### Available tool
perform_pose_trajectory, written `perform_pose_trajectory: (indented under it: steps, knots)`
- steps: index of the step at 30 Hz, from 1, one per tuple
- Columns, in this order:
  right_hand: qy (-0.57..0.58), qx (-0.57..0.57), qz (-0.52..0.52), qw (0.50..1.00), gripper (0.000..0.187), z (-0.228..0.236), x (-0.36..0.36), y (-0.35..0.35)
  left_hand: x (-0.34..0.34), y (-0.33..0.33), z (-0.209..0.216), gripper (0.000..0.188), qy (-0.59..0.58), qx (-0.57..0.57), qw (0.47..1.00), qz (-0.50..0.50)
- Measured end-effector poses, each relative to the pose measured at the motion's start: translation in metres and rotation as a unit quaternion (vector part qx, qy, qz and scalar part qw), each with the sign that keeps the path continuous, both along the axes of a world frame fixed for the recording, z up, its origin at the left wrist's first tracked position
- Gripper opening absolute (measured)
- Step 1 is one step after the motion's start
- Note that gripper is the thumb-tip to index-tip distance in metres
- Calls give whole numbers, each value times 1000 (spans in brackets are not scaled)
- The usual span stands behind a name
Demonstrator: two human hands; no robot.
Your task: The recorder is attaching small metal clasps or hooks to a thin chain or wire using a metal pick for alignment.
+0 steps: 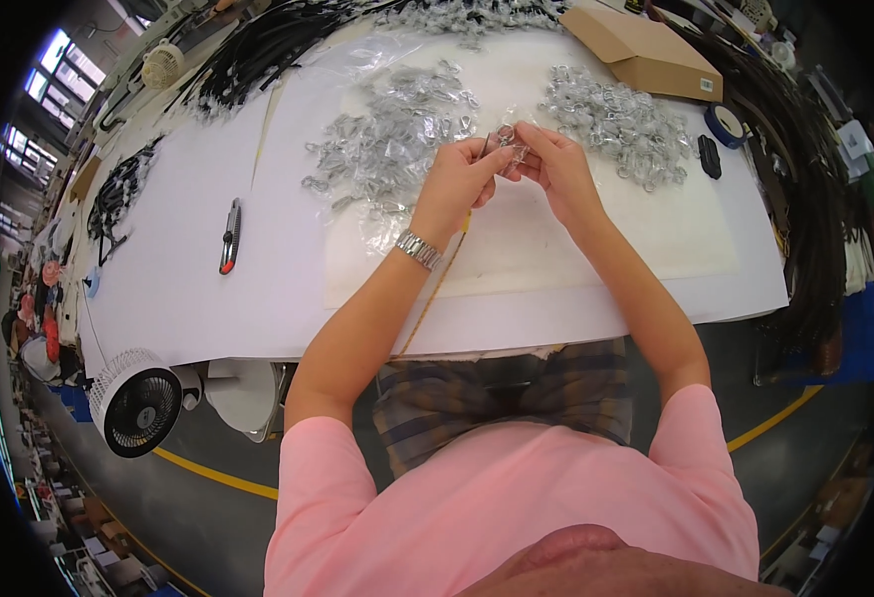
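My two hands meet above the white table, fingertips pinched together. Between them is a small silver metal buckle (506, 132) with clear plastic about it. My right hand (563, 177) pinches the buckle from the right. Closed round a thin strap (435, 293), my left hand (460, 181) touches the buckle's other side. The strap, brown and yellowish, hangs from under that hand toward the table's front edge. Left of my hands spreads a pile of plastic-wrapped metal pieces (397, 124). A second pile of silver metal buckles (621, 124) lies to the right. Fingers partly hide the buckle.
A utility knife (230, 237) lies on the table (288, 298) at left. Black straps (258, 55) are heaped behind. A cardboard box (646, 52), a tape roll (725, 125) and a black object (709, 157) stand far right. A fan (141, 408) is by the front-left edge.
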State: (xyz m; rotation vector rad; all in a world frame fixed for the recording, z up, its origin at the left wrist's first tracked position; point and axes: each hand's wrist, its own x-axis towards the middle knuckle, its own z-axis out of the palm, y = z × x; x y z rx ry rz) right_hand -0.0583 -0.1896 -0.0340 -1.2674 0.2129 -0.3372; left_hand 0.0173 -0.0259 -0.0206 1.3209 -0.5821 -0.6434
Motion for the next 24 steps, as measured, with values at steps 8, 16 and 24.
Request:
perform_pose_trajectory:
  steps: [8, 16, 24]
  knots:
    - [3, 93, 62, 994, 31, -13, 0, -6, 1, 2, 2, 20, -15, 26, 999, -14]
    - [1, 107, 23, 994, 31, 4, -9, -11, -1, 2, 7, 20, -62, 98, 992, -50]
    - [9, 139, -23, 990, 34, 5, -12, -12, -2, 8, 15, 23, -27, 65, 996, 49]
